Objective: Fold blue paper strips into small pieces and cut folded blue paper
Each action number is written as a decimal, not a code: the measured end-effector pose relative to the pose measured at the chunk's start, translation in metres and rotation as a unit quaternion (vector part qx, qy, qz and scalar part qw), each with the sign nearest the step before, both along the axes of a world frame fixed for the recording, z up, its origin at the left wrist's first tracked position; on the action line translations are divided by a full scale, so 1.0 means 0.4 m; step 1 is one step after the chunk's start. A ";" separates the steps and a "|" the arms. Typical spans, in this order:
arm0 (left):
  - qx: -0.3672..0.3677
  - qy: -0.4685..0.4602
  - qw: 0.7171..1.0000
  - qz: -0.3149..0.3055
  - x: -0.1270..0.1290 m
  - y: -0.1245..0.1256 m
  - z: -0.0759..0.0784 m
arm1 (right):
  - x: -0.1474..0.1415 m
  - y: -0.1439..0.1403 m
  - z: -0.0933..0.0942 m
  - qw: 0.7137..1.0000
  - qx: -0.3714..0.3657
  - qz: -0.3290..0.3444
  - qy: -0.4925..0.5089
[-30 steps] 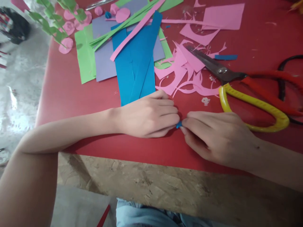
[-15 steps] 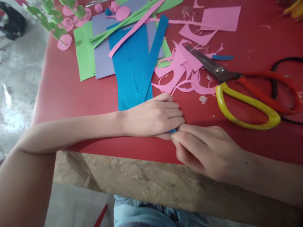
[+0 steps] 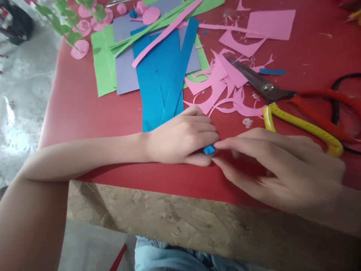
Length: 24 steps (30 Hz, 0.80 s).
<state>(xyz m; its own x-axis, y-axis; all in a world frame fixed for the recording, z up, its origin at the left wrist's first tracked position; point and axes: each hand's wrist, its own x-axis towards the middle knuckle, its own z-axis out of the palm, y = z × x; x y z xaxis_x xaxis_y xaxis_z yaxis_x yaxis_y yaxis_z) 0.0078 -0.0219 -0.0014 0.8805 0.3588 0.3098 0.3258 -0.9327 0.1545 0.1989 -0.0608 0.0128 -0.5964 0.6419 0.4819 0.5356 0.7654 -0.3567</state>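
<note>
My left hand (image 3: pixel 180 137) rests on the red table (image 3: pixel 84 113) near its front edge, fingers curled around a small rolled blue paper piece (image 3: pixel 209 149). My right hand (image 3: pixel 282 169) reaches in from the right, and its thumb and forefinger tips touch the same blue roll. Most of the roll is hidden under my left fingers. Long blue paper strips (image 3: pixel 162 81) lie just beyond my left hand.
Large scissors (image 3: pixel 284 101) with yellow and red handles lie to the right, blades over pink paper scraps (image 3: pixel 222 86). Green (image 3: pixel 103 64) and lilac (image 3: pixel 125 71) sheets and pink paper roses (image 3: pixel 80 49) sit at the back left. A black cord (image 3: pixel 337 101) loops at the far right.
My right hand has opened out and shifted right, fingers now stretched toward the roll instead of bunched on it. The blue roll shows more between the fingertips. My left hand stayed put.
</note>
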 end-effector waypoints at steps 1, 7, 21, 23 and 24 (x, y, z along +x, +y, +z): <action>-0.002 -0.006 1.000 0.000 0.000 0.000 -0.001 | -0.001 0.002 -0.001 1.000 -0.004 0.003 -0.004; -0.043 -0.027 0.998 0.036 0.004 -0.008 0.008 | -0.002 0.015 -0.014 0.999 0.033 -0.019 0.015; -0.023 -0.012 0.999 0.044 0.000 -0.008 0.007 | -0.001 0.016 -0.011 0.999 -0.025 -0.016 0.029; -0.022 -0.021 0.998 0.047 -0.001 -0.008 0.006 | -0.001 0.018 -0.011 0.999 -0.034 -0.007 0.028; -0.025 -0.024 0.998 0.048 -0.001 -0.008 0.007 | -0.001 0.020 -0.010 0.999 -0.038 -0.005 0.026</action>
